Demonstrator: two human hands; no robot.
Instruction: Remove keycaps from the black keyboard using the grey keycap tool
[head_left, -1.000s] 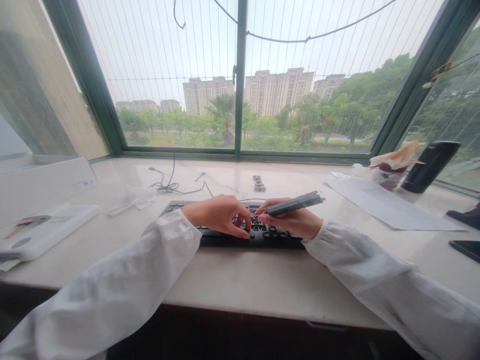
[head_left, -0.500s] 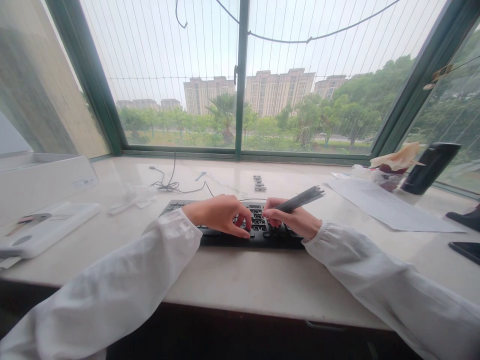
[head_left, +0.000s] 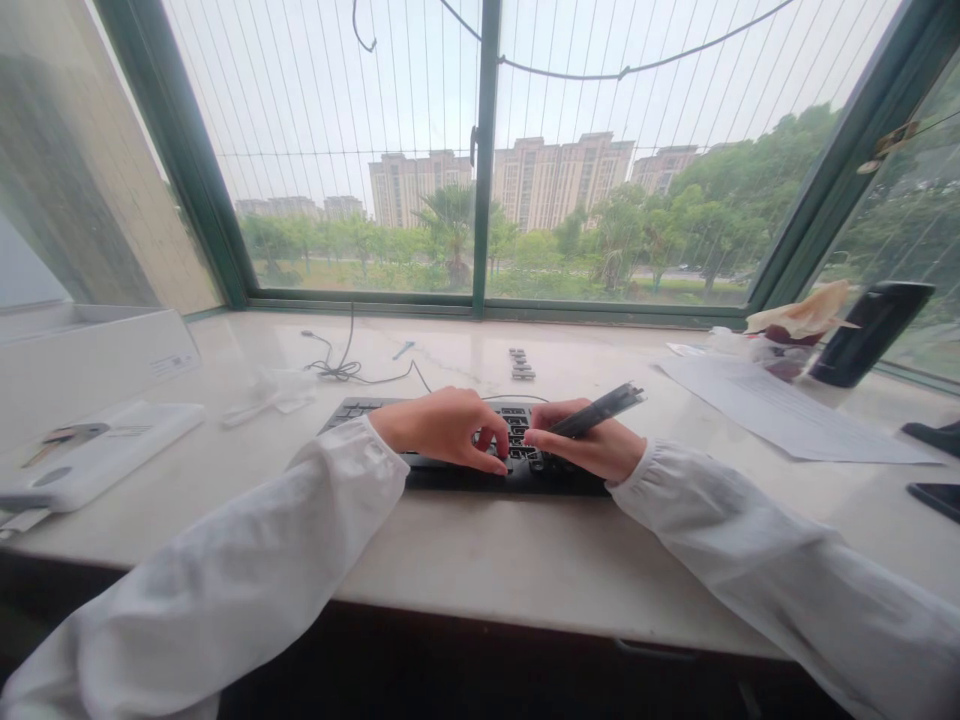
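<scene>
A black keyboard (head_left: 450,480) lies on the pale counter, with several keycaps off on its right part, where the bare switch area (head_left: 517,430) shows. My left hand (head_left: 448,425) rests on the keyboard's middle, its fingers curled and pressed down, the thumb toward the front edge. Over the keyboard's right end, my right hand (head_left: 589,440) is closed around a slim dark tool (head_left: 604,408) that slants up to the right with an uneven end. The tool's lower tip is hidden by the fingers. Several loose grey keycaps (head_left: 522,366) sit in a short column behind the keyboard.
A coiled cable (head_left: 341,370) and a small blue piece (head_left: 403,350) lie behind the keyboard. Left are a white box (head_left: 97,350), a white flat case (head_left: 112,460) and plastic wrap (head_left: 270,395). Right are paper sheets (head_left: 787,410), a dark upright object (head_left: 870,335) and a phone (head_left: 937,498).
The tool in my right hand has tilted slightly, its upper end shifting a little lower and left. My left hand has stayed in place on the keyboard; the view has shifted slightly.
</scene>
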